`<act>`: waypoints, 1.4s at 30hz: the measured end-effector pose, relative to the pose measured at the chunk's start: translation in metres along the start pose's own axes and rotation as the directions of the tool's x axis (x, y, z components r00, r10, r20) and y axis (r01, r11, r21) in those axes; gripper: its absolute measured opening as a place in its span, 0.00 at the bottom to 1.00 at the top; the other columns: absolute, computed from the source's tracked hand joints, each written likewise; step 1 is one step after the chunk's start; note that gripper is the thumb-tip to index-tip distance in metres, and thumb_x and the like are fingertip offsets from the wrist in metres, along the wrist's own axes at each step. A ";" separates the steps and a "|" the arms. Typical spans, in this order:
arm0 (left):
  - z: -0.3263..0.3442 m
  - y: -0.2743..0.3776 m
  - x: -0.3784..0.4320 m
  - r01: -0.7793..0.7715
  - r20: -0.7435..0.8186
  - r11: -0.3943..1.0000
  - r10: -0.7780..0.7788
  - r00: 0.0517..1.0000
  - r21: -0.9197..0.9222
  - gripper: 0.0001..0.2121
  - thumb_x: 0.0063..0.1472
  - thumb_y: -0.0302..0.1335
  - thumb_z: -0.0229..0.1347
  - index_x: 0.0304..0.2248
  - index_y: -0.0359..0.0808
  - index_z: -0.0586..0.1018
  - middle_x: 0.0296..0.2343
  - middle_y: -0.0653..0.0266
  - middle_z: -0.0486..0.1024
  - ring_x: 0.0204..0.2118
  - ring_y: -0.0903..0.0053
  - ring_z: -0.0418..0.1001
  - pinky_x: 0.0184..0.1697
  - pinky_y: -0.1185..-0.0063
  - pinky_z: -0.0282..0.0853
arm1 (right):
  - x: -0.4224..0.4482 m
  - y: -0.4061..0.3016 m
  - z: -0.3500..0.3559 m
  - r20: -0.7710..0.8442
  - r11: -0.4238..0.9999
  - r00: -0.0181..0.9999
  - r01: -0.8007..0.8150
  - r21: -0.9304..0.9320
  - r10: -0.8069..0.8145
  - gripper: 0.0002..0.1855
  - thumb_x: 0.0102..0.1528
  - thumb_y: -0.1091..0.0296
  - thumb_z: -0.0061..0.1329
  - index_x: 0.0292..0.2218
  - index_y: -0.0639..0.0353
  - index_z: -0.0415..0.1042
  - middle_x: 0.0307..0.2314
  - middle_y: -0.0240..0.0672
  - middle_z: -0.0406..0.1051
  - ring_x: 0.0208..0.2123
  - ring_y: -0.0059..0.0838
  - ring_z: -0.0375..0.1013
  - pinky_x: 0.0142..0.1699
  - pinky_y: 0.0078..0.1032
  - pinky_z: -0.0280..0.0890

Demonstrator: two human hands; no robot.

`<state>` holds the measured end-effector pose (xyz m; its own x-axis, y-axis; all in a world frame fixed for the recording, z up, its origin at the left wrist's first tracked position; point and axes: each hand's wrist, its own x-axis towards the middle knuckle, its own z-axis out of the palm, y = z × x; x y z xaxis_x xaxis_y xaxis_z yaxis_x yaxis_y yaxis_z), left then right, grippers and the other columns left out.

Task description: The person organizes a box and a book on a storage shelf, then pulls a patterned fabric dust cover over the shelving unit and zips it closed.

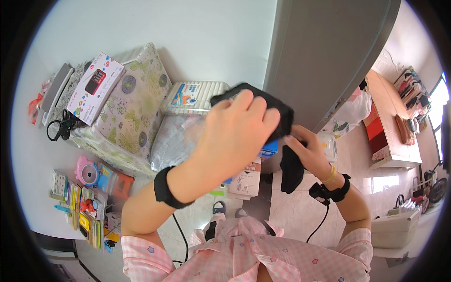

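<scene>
My left hand [234, 135], back towards me and fingers curled, grips a bunched black cloth [282, 111] in front of my chest. Beside it, my right hand [312, 151] pinches black fabric with thumb and fingers, and a black end [292, 172] hangs below it. I cannot tell whether this is one piece or two. The left hand hides part of the cloth. A black band [169, 188] circles my left wrist; another black band [340, 188] with a small device and a yellow bracelet are on the right.
A grey door [320, 53] stands just beyond my hands. To the left are a cabinet under a leafy cover [141, 102], a radio box [95, 88], a pack of white rolls [193, 95], a pink fan [87, 172] and several books. A wooden bed [391, 109] is at the right.
</scene>
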<state>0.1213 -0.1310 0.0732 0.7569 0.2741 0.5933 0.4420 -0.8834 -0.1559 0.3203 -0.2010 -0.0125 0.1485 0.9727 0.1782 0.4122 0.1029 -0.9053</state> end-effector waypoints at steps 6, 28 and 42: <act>0.059 -0.075 0.007 0.077 0.008 0.886 -0.090 0.996 0.457 0.07 0.41 0.27 0.54 0.23 0.40 0.70 0.21 0.70 0.66 0.31 0.75 0.66 0.28 0.79 0.64 | 0.077 -0.031 0.061 0.126 0.932 0.982 0.175 -0.317 -0.142 0.28 0.51 0.52 0.49 0.47 0.65 0.66 0.25 0.50 0.73 0.29 0.45 0.74 0.36 0.34 0.68; 0.064 -0.154 -0.075 0.521 0.285 0.836 -0.548 0.786 0.171 0.29 0.55 0.38 0.53 0.55 0.39 0.61 0.54 0.48 0.58 0.57 0.52 0.53 0.56 0.55 0.49 | 0.197 -0.029 0.135 0.299 0.584 0.953 0.274 -0.764 -0.057 0.25 0.54 0.48 0.42 0.31 0.68 0.70 0.18 0.43 0.71 0.22 0.41 0.72 0.32 0.36 0.61; 0.068 -0.155 -0.063 0.557 0.186 0.807 -0.589 0.787 0.197 0.31 0.48 0.36 0.60 0.52 0.42 0.63 0.50 0.54 0.61 0.54 0.53 0.57 0.54 0.59 0.52 | 0.168 -0.037 0.109 0.217 0.593 0.941 0.334 -0.733 -0.261 0.25 0.51 0.45 0.46 0.27 0.65 0.70 0.14 0.45 0.69 0.21 0.46 0.71 0.30 0.36 0.63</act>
<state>0.0376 0.0149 0.0061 0.4250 0.8064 0.4112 0.8730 -0.4853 0.0493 0.2324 -0.0190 0.0089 -0.1630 0.9333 0.3199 0.9528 0.2331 -0.1946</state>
